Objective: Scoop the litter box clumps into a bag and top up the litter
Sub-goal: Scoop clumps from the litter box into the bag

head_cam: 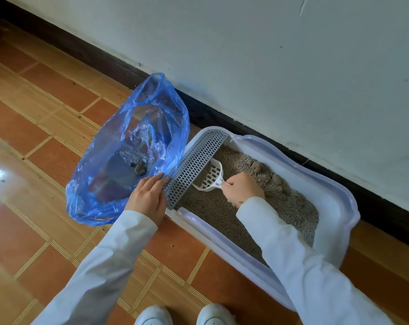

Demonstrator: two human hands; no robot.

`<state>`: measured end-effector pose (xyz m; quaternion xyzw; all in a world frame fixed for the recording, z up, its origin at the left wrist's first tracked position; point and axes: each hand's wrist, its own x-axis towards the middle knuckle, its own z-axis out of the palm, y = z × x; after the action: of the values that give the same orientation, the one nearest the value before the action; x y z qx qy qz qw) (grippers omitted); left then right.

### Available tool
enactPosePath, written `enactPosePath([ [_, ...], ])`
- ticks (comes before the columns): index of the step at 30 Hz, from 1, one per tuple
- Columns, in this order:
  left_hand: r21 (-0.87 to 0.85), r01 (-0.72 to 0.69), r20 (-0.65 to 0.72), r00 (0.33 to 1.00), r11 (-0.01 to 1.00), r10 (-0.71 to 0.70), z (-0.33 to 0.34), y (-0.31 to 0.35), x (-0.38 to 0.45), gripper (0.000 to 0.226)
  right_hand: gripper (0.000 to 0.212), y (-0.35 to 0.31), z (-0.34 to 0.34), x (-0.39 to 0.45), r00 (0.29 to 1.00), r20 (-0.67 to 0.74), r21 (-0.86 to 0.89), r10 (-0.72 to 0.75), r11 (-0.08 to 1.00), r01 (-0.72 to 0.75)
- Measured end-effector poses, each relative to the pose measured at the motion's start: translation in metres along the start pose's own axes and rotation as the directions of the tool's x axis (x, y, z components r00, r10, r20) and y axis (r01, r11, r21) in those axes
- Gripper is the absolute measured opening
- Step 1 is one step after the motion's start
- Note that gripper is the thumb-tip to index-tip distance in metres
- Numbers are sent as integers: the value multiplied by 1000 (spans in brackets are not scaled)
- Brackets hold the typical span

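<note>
A pale lilac litter box [339, 202] lies on the floor against the wall, filled with grey-brown litter [292, 207]. Several clumps [257, 166] sit along its far side. My right hand [242, 190] is shut on the handle of a white slotted scoop [210, 175], whose blade rests in the litter near the grey grated step [194, 170] at the box's left end. An open blue plastic bag [128, 148] stands left of the box with a dark clump [140, 168] inside. My left hand [149, 195] presses flat on the bag's rim beside the grate.
The white wall [292, 66] and dark skirting board [105, 57] run close behind the box. Orange and tan floor tiles [46, 137] spread to the left and front. My two white shoes [184, 315] show at the bottom edge.
</note>
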<state>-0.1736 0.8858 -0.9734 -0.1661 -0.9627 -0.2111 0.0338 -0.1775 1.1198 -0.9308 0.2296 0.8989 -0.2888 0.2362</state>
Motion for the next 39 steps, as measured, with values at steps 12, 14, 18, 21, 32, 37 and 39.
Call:
enactPosePath([
  [12, -5, -7, -15, 1000, 1000, 7, 0, -1, 2, 38, 23, 52, -14, -33, 993, 85, 414, 85, 903, -113],
  [14, -5, 0, -16, 1000, 1000, 0, 0, 0, 2, 38, 22, 63, -17, -40, 993, 59, 455, 98, 883, -114],
  [18, 17, 4, 9, 1000, 1000, -4, -2, 1, 2, 40, 22, 71, -27, -55, 995, 6, 530, 97, 843, -85],
  [21, 30, 10, 30, 999, 999, -11, -2, 1, 3, 41, 21, 72, -34, -63, 996, -34, 563, 79, 825, -46],
  [32, 40, -7, -4, 1000, 999, 7, 1, 0, 1, 38, 22, 69, -38, -64, 994, -91, 552, 59, 834, 0],
  [37, 45, -24, -15, 1000, 999, 25, 0, 2, 0, 38, 20, 48, -34, -63, 997, -75, 535, -25, 843, 62],
  [39, 42, -24, -8, 1000, 999, 25, 1, -1, -1, 41, 19, 27, -32, -59, 993, -62, 507, -99, 854, 116],
])
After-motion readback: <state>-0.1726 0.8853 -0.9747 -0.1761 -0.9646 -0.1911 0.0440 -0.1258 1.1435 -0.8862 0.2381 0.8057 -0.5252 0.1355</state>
